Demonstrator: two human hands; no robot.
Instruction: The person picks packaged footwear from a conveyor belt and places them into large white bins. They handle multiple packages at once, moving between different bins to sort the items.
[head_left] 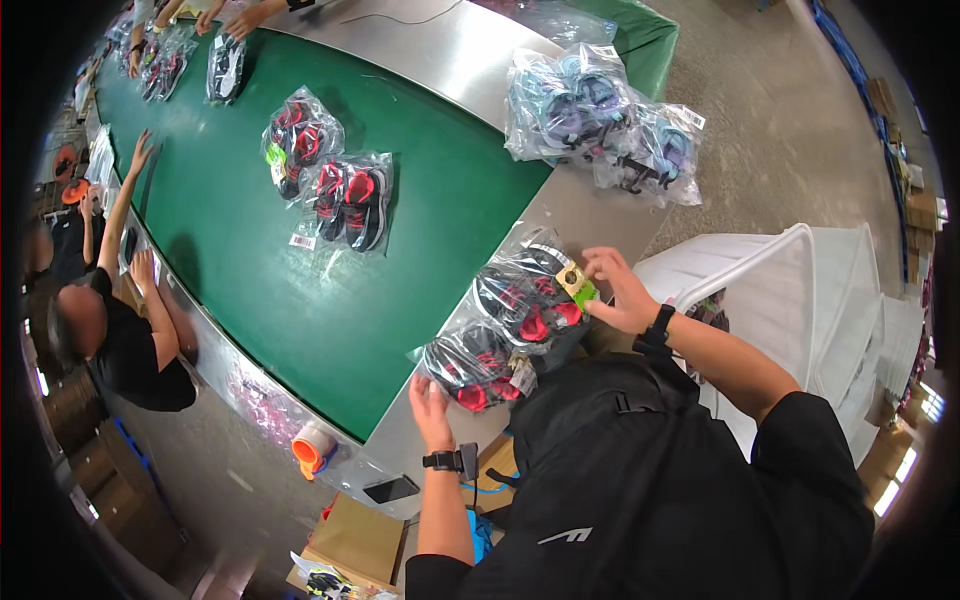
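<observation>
Two clear plastic bags of black and red shoes lie side by side on the metal edge in front of me. My left hand (432,412) rests against the near-left bag of shoes (478,362), its fingers stretched along the bag's edge. At the other side, my right hand (622,292) is open with fingers apart, its thumb by the green and yellow tag (578,286) on the second bag of shoes (532,290). Neither hand visibly closes round a bag. Two more bagged pairs, one upper (298,140) and one lower (350,200), lie on the green conveyor belt (330,320).
Bagged blue sandals (600,120) are piled at the belt's far right corner. A white bin (760,290) stands to my right. A tape roll (312,448) and a phone (391,488) lie front left. Co-workers reach over the belt, one person in black (130,350) at left.
</observation>
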